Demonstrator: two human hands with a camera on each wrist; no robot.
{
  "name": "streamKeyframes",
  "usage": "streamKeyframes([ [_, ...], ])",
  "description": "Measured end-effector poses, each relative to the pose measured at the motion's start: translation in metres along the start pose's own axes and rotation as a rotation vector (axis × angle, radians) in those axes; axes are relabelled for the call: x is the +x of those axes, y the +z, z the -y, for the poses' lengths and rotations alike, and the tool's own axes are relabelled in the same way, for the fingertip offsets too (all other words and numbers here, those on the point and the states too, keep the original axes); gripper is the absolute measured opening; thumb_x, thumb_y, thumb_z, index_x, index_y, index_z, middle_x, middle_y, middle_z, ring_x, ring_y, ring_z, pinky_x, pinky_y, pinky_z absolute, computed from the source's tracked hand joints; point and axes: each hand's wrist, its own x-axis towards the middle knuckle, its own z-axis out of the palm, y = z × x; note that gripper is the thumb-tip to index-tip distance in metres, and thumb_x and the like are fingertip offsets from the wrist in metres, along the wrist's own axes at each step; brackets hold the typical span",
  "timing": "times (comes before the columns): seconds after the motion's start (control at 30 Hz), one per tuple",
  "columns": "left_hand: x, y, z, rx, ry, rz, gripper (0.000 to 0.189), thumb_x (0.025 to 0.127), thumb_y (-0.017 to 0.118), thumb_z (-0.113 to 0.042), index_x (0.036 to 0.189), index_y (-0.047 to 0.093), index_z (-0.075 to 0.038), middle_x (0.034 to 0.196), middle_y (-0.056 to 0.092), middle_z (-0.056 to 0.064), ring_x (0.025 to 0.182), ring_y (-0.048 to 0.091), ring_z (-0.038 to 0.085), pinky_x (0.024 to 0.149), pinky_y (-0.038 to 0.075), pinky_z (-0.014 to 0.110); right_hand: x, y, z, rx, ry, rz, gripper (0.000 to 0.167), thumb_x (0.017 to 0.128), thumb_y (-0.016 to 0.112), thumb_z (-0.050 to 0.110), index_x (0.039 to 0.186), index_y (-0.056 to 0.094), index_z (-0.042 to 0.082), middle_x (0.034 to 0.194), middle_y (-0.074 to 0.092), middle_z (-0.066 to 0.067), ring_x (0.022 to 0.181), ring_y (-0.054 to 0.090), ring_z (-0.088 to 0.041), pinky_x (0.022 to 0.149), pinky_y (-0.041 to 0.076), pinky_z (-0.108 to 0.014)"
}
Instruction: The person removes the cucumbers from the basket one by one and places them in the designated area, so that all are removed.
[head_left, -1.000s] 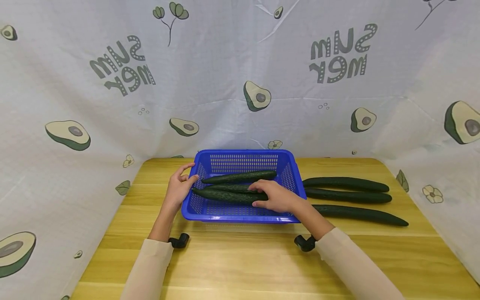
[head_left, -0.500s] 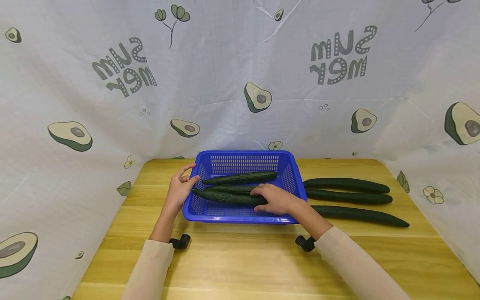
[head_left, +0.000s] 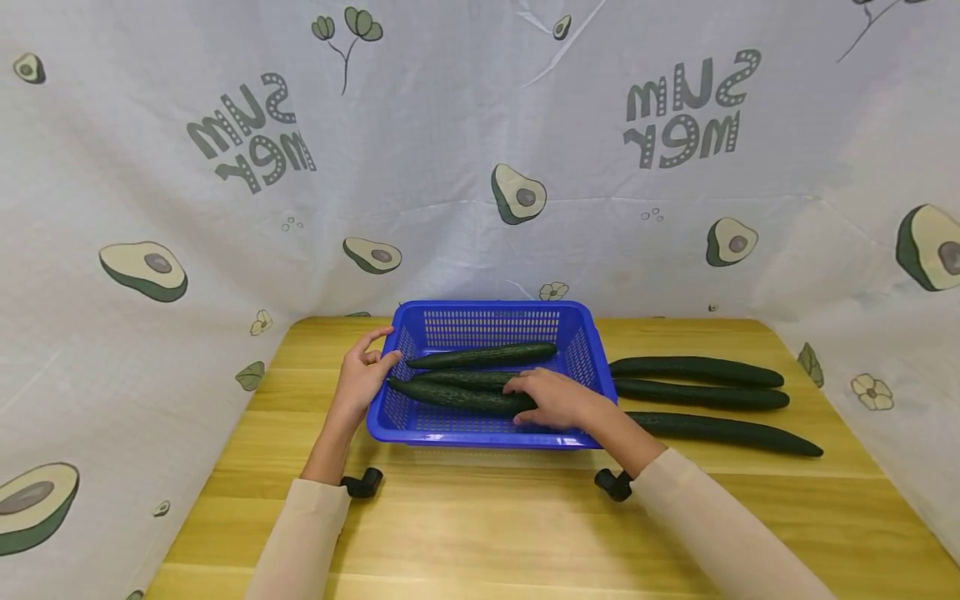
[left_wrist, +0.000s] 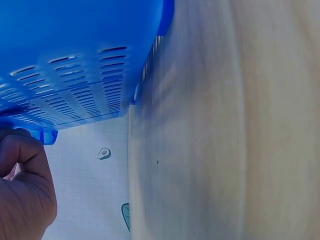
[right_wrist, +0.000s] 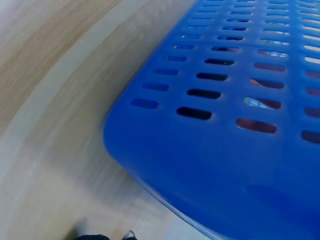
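A blue plastic basket (head_left: 491,439) with slotted walls stands on the table. Three dark green cucumbers lie in it: a back one (head_left: 483,357), a middle one (head_left: 468,380) and a front one (head_left: 453,397). My left hand (head_left: 358,385) holds the basket's left rim; in the left wrist view that hand (left_wrist: 25,185) is at the basket's underside corner. Reaching over the right side, my right hand (head_left: 553,400) grips the front cucumber's right end, which its fingers partly hide. In the right wrist view only the slotted basket wall (right_wrist: 180,155) shows clearly; the hand is hidden.
Three more cucumbers lie right of the basket: a far one (head_left: 697,369), a middle one (head_left: 705,394) and a near one (head_left: 731,432). The wooden table (head_left: 480,525) meets a printed cloth (head_left: 450,150) behind. Black wrist devices (head_left: 363,483) show below the forearms.
Over the last second the right hand's fingers have closed on the front cucumber, with a slight shift of the hand. The left hand stays on the rim.
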Motion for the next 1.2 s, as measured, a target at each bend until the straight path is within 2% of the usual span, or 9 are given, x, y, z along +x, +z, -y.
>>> streamKeyframes([
  [0.17,0.000,0.001,0.000,-0.001,0.001,-0.003,0.052,0.100,0.065,-0.009,0.150,0.050,-0.012,0.063,0.053,0.001,0.051,0.056,0.012,0.051,0.054,0.025,0.001,0.002,-0.001,-0.002,-0.055,0.064,0.050,0.096,0.074,0.027,0.140,0.063,0.004,0.140,0.063,-0.017,0.134,0.056,-0.038,0.111,0.047,-0.052],
  [0.27,0.000,0.000,0.000,-0.004,0.007,-0.003,0.052,0.100,0.065,-0.009,0.150,0.051,-0.011,0.064,0.054,0.002,0.052,0.058,0.012,0.051,0.055,0.025,0.000,0.003,-0.001,0.029,-0.056,0.078,0.049,0.097,0.073,0.026,0.140,0.063,0.005,0.140,0.064,-0.015,0.133,0.058,-0.035,0.109,0.049,-0.051],
  [0.5,0.001,0.000,0.001,-0.002,0.002,0.000,0.053,0.100,0.065,-0.011,0.151,0.050,-0.013,0.064,0.054,0.001,0.052,0.059,0.012,0.052,0.056,0.026,-0.006,0.001,-0.002,0.127,-0.052,0.006,0.043,0.095,0.076,0.024,0.135,0.066,0.013,0.134,0.069,-0.007,0.124,0.065,-0.029,0.103,0.054,-0.049],
  [0.8,0.001,0.000,0.001,-0.008,0.007,-0.005,0.053,0.100,0.065,-0.011,0.151,0.050,-0.013,0.065,0.056,0.002,0.053,0.060,0.013,0.052,0.056,0.026,-0.009,-0.002,-0.005,0.137,-0.090,-0.088,0.043,0.097,0.073,0.021,0.138,0.065,0.011,0.136,0.068,-0.010,0.125,0.065,-0.030,0.102,0.055,-0.048],
  [1.03,0.016,-0.003,0.026,-0.029,0.012,-0.013,0.053,0.100,0.066,-0.013,0.151,0.051,-0.017,0.064,0.055,0.000,0.052,0.058,0.012,0.050,0.054,0.026,-0.010,-0.003,-0.005,0.140,-0.075,-0.159,0.044,0.097,0.072,0.020,0.139,0.064,0.010,0.133,0.068,-0.011,0.120,0.066,-0.030,0.099,0.056,-0.047],
  [1.2,0.017,-0.003,0.029,-0.023,0.029,-0.020,0.053,0.100,0.067,-0.016,0.151,0.051,-0.021,0.064,0.054,-0.003,0.052,0.057,0.010,0.052,0.055,0.025,-0.011,-0.004,-0.005,0.151,-0.072,-0.217,0.044,0.097,0.073,0.022,0.139,0.064,0.011,0.130,0.068,-0.011,0.117,0.066,-0.030,0.096,0.057,-0.047],
])
